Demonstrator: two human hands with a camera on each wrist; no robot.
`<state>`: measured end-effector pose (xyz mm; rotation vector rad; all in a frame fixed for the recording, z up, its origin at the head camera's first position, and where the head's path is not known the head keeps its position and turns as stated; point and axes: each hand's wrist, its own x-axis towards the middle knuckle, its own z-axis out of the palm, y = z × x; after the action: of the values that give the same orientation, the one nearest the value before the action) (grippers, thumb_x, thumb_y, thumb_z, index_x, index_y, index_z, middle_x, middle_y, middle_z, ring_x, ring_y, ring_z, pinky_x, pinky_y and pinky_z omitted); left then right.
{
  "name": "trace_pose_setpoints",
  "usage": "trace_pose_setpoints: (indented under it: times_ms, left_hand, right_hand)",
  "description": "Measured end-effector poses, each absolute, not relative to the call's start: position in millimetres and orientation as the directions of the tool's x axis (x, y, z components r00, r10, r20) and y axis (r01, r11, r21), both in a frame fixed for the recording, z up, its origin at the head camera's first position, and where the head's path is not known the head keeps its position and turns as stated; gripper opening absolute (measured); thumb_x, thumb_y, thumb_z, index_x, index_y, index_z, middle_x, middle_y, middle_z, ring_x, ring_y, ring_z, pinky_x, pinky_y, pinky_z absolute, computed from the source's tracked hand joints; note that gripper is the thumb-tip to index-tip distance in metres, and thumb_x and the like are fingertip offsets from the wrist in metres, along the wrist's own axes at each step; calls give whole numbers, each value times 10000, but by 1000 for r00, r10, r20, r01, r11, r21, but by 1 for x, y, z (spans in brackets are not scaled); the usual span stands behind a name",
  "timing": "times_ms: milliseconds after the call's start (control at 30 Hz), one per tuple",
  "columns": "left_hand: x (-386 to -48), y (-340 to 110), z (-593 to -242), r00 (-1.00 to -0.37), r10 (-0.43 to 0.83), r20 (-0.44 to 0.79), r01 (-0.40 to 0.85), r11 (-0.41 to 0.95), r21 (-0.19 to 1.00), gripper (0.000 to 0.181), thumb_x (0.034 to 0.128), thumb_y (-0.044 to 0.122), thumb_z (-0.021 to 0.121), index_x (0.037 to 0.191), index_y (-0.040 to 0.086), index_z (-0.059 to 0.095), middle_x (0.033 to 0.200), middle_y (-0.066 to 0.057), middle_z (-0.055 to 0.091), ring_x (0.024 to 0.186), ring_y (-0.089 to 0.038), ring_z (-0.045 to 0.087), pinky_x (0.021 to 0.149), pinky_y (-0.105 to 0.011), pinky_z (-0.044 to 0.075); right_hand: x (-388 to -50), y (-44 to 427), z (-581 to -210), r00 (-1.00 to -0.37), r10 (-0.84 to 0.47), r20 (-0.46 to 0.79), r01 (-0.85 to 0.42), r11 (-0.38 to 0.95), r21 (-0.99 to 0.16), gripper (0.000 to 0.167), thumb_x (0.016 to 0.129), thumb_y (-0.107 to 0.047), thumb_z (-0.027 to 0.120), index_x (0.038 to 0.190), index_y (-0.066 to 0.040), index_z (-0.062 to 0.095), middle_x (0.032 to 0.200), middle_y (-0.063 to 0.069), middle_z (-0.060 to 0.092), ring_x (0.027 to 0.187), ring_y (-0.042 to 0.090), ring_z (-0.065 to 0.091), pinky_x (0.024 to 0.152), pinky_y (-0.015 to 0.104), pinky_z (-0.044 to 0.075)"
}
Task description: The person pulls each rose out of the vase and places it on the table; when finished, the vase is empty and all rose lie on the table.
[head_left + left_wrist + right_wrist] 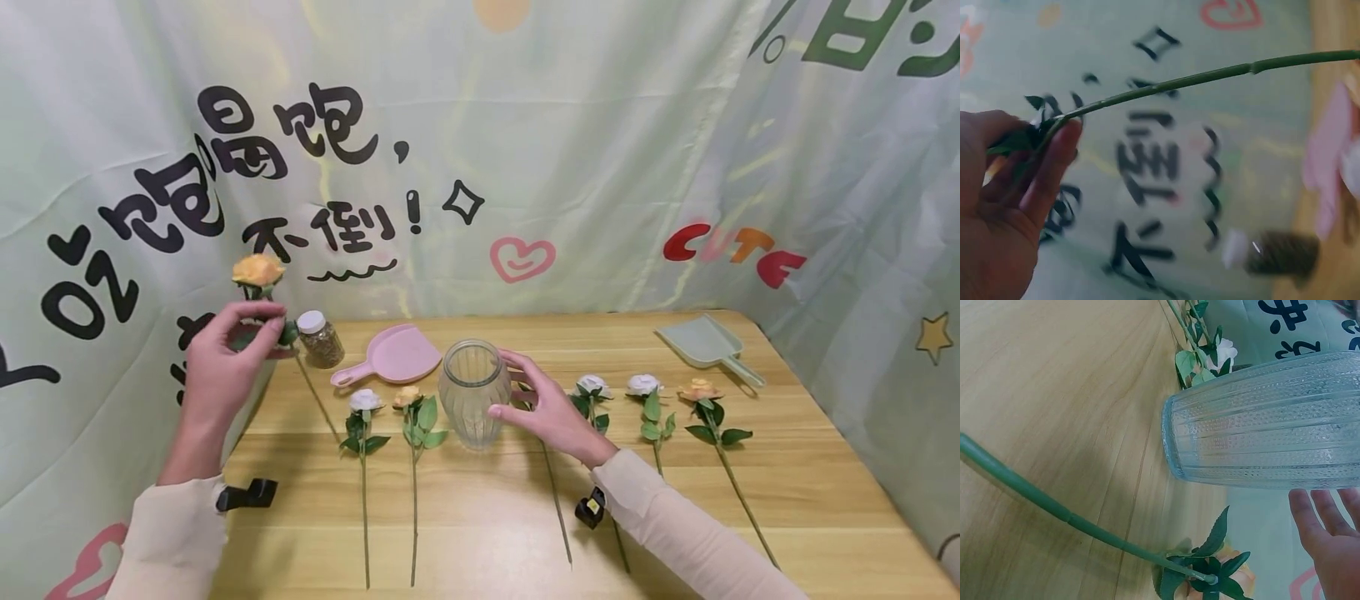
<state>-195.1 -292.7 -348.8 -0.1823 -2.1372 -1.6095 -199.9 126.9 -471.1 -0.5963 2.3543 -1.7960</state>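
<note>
My left hand (228, 362) pinches the stem of a yellow-orange artificial rose (257, 269), its bloom upward, off to the left. In the left wrist view the green stem (1204, 76) runs out past the fingertips. My right hand (551, 408) holds the right side of a ribbed glass vase (474, 408), with the thumb in front and the fingers towards the back. The vase stands upright on the table, with no flower visible inside. Below the right hand lies a peach rose (1238, 575), its bloom mostly hidden in the head view.
Left of the vase lie a white rose (365, 400) and an orange rose (408, 397). More roses, including another orange rose (701, 389), lie right. Behind are a white-capped jar (321, 342), a pink dustpan (401, 357) and a grey-green dustpan (701, 342). A printed curtain (600, 150) surrounds the table.
</note>
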Motion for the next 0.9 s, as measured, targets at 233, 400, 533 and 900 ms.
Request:
trace_pose_setpoints:
  times_ms: [233, 400, 533, 900]
  left_hand:
    - [-193, -332, -401, -969, -79, 235, 135, 629, 766, 315, 1107, 282, 672, 1344, 78, 705, 1278, -38, 703, 766, -54, 783, 737, -147, 643]
    - [-195, -348, -435, -995, -25, 93, 47, 715, 697, 371, 1116, 271, 654, 1404, 38, 673, 1423, -299, 629, 778, -196, 801, 701, -179, 612]
    - [-197, -353, -457, -1000, 6, 23, 20, 758, 652, 321, 1091, 181, 671, 1361, 8, 686, 1422, -363, 609, 803, -206, 776, 686, -233, 626]
    - [-199, -350, -494, -996, 22, -83, -33, 787, 616, 279, 1085, 177, 674, 1310, 15, 706, 1318, -312, 700, 750, -153, 727, 675, -271, 577]
  right_hand:
    - [-200, 126, -471, -914, -377, 149, -246, 224, -943, 816, 983, -337, 844, 1653, -428, 388, 1681, 6, 466, 1559, 344, 463, 1276, 575, 463]
    - [-200, 126, -471, -915, -374, 151, -246, 222, -943, 814, 982, -339, 845, 1652, -424, 391, 1676, 14, 470, 1554, 351, 467, 1269, 588, 468]
    - [-200, 127, -471, -915, -373, 152, -246, 218, -945, 809, 982, -343, 845, 1650, -420, 397, 1677, 14, 471, 1556, 346, 465, 1264, 613, 464]
    - [-201, 127, -472, -916, -371, 154, -245, 212, -946, 808, 977, -349, 849, 1647, -417, 403, 1679, 9, 471, 1563, 338, 458, 1263, 622, 460]
